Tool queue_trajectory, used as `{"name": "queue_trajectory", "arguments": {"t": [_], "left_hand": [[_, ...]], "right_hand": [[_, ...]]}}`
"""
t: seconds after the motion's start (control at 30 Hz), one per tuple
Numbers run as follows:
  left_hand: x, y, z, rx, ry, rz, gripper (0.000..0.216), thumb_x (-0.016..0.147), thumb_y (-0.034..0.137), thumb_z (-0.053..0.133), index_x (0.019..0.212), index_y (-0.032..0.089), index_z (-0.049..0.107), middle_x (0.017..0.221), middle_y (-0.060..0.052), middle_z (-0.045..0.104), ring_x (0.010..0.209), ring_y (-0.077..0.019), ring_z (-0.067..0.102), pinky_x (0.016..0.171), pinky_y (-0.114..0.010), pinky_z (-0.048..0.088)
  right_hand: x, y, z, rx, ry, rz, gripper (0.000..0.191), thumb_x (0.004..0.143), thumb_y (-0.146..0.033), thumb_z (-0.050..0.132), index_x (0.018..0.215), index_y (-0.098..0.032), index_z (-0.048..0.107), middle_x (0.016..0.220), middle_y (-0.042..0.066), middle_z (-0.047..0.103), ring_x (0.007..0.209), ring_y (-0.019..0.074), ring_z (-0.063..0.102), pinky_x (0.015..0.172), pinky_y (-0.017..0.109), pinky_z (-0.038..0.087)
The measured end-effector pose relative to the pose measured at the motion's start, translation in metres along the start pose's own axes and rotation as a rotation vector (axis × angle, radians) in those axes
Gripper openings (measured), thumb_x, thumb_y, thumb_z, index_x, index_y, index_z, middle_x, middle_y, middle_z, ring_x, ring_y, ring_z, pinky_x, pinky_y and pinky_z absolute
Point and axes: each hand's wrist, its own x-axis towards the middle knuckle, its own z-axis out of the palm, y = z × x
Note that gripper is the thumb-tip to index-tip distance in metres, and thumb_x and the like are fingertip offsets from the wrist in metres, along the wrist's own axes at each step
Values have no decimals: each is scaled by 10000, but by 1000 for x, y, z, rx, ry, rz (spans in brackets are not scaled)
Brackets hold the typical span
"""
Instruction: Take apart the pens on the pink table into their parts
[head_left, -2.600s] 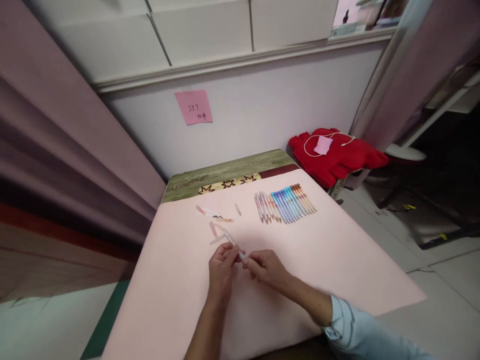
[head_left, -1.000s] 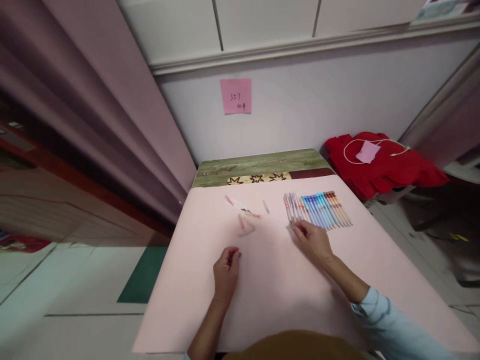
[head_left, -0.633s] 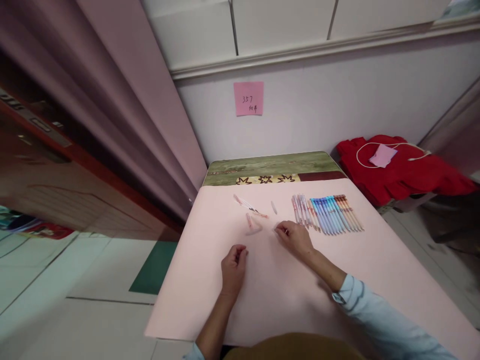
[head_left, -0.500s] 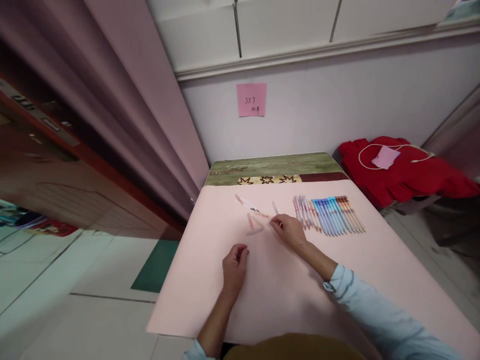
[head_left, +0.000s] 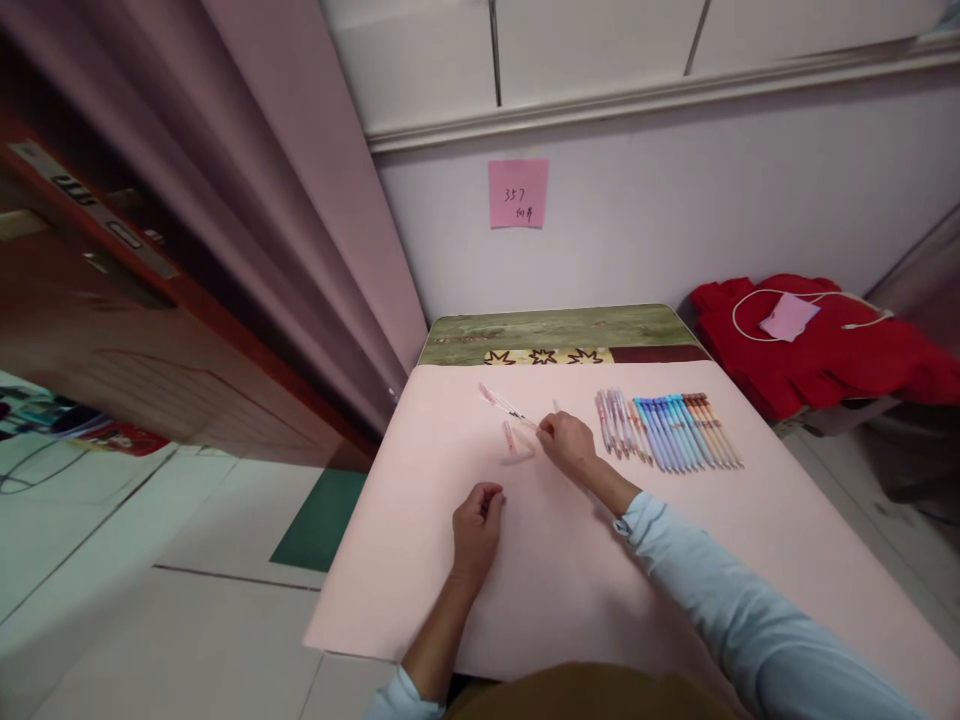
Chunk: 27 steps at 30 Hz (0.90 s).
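Pale pink cover (head_left: 570,590) over most of a table (head_left: 555,328), green at its bare far edge, and on the cover a row of pens (head_left: 667,432), side by side, from clear-pink at the left end through blue and turquoise to brown-and-orange at the right. Just left of the row of pens, the right hand (head_left: 568,443), palm down, thumb and fingertips drawn together at the near end of a few slender rods (head_left: 504,405); too small to tell whether gripping one or only touching. Farther left of the row of pens, and nearer, the left hand (head_left: 478,520), loosely closed, fingers curled in toward the thumb. Also well left of the row of pens, a pink-marked tube (head_left: 509,436) and a clear tube (head_left: 517,459), close together. Beyond and right of the row of pens, red cloth (head_left: 825,360) under a pink paper (head_left: 789,317).
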Motion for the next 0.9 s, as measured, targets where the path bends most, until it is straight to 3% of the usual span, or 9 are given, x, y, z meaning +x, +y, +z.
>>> {"name": "queue_trajectory", "arguments": {"t": [0.27,0.37,0.53,0.77,0.9], "left_hand": [[0,1,0,5,-9,-21,235,852,407,551,886,197,651,776,-26,670,715,-169,610,688,-270,488],[2,0,1,19,-11,-22,230,846,403,558,879,198,657,771,-25,679,714,-170,625,680,-267,488],[4,0,2,29,-11,13,222,861,389,539,876,196,649,748,-22,669,687,-164,616,668,-268,488],[-3,-2,4,-16,37,1,238,875,399,529,931,192,633,764,-31,669,714,-173,633,675,-280,505],[33,1,-4,79,146,93,250,901,375,505,1023,187,615,922,-75,679,818,-192,646,766,-320,520]], "right_hand": [[-44,34,-22,19,-51,-30,140,831,-304,601,841,-235,722,871,22,702,748,147,613,629,235,349],[-45,36,-25,72,-47,-44,157,827,-334,621,900,-245,727,868,14,709,770,150,626,660,233,376],[-6,10,-18,54,-37,-24,190,861,-356,585,897,-240,731,885,22,718,807,155,635,696,236,395],[57,-44,13,-20,-35,-9,259,869,-404,570,980,-214,706,1014,78,712,891,188,642,735,261,412],[74,-58,25,-67,-66,8,381,814,-498,642,1016,-178,677,1013,115,703,920,218,654,762,275,429]]}}
